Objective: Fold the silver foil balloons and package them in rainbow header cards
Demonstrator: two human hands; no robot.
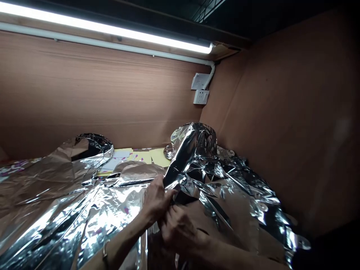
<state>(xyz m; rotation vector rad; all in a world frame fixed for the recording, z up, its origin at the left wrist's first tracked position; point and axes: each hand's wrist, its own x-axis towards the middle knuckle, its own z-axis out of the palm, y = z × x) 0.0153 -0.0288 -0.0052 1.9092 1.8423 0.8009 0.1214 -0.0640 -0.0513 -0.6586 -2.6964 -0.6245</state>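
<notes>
Head camera view: two bare hands work close together at the lower centre, over reflective silver foil sheeting (230, 213) that spreads across most of the lower half of the view. The left hand (157, 198) is closed, its fingers curled around a gathered section of the foil sheeting, with the thumb pointing toward the right. The right hand (178, 227) is located just below and to the right of the left hand; its fingers are bent into a closed grip on the same foil. The exact fingertip contact is hidden in shadow. A bracelet (105, 253) encircles the left wrist.

From the left hand, a smooth foil strip (182, 153) extends upward and away, toward a rounded foil mass (208, 140) at the right rear. A second foil section with a curved edge (108, 150) rises at the left rear. Between these two, yellow sheets (160, 156) and white sheets (120, 153) lie exposed near the brown back wall (84, 93). A lit tube lamp (112, 28) runs above, parallel to a white conduit (118, 45), which bends down toward a socket plate (201, 96) near the corner.
</notes>
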